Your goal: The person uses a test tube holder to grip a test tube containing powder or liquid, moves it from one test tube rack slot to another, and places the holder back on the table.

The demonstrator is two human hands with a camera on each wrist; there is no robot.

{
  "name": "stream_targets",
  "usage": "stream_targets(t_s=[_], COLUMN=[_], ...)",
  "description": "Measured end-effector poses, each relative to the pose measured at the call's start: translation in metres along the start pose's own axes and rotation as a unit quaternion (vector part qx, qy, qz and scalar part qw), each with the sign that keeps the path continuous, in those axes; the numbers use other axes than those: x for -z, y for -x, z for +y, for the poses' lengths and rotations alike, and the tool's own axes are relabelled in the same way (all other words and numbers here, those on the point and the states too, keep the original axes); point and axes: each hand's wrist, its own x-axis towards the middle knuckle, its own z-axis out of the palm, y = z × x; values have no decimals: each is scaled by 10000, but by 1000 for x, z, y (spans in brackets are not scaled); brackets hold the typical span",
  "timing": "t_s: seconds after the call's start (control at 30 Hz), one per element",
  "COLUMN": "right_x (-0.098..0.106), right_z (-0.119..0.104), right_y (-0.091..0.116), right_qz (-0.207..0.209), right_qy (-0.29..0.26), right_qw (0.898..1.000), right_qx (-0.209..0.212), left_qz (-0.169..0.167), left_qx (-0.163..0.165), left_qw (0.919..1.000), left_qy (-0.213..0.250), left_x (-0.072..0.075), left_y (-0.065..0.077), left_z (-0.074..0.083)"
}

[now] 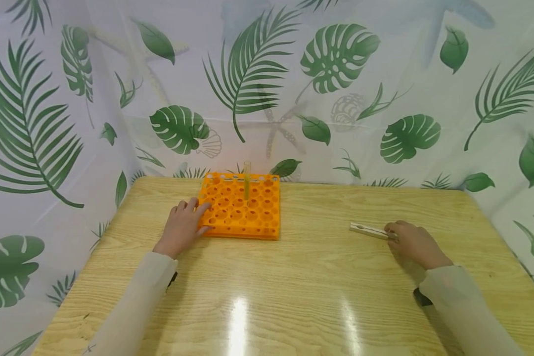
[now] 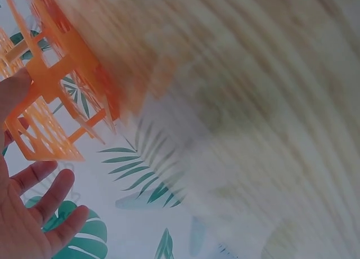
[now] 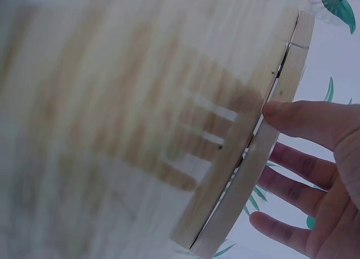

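Observation:
An orange test tube rack stands on the table at its far left. One slim glass tube with yellowish contents is upright in it. My left hand holds the rack by its left end, thumb and forefinger at the frame. In the left wrist view the other fingers of that hand are spread off the rack. Over on the right, my right hand pinches one end of a wooden test tube clamp. The right wrist view has the thumb on the clamp, the forefinger mostly hidden.
A wood-grain table spreads under both hands, with bright light reflections near the front. Behind and at the sides hangs a white leaf-print cloth. The rack is close to the table's back edge. Dark bands show at both sleeve cuffs.

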Motion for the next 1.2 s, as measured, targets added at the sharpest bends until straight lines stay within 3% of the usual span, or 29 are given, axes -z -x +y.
stream_targets(t_s=[1.2], right_x=[0], right_z=[1], right_y=[-4], right_qz=[51], right_qy=[-29], right_qw=[10000], right_qx=[-56], left_qz=[-167], left_qx=[132], left_qw=[9998], left_qy=[37], left_x=[0], left_y=[-1], left_z=[2])
